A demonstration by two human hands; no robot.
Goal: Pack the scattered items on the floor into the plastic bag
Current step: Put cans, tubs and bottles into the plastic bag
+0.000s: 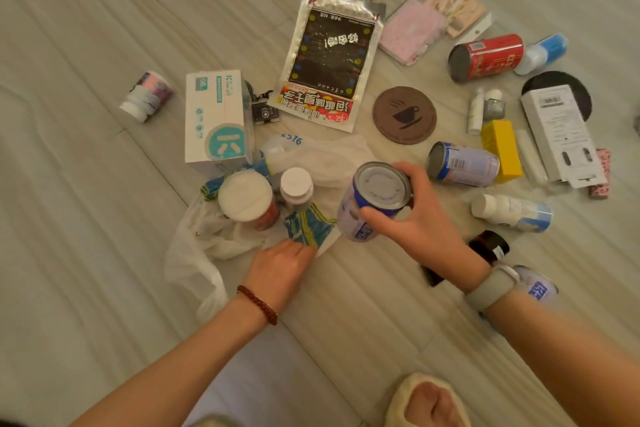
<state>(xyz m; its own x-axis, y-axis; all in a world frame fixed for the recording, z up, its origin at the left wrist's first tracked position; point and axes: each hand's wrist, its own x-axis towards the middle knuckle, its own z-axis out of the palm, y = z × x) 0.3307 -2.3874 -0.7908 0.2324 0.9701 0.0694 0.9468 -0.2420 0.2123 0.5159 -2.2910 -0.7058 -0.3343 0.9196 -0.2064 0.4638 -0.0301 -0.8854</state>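
A blue-and-white drink can (372, 199) is gripped around its upper rim by the right hand (412, 215), fingers curled round the body, and is held just right of the plastic bag (221, 236). The bag lies crumpled on the floor (86, 45) near centre. Its printed edge is pinched by the left hand (282, 265), apparently to hold the mouth open.

Handling is judged as follows. The can is rigid and smooth, likely weighty if full, and is best taken around the cylinder as now. The bag is thin, limp film, slippery and prone to collapse, so its rim needs holding.

Two white-capped containers (246, 198) already stand within the bag's folds.

Legible writing is limited. A white box (216, 118), left, bears "K" lettering and "50". "2576" or similar is printed on the bag, but the reading is uncertain. A foil packet (329, 59), far centre, carries Chinese text. A brown coaster (404, 114) shows a cup emblem. A red can (486, 57) lies far right.
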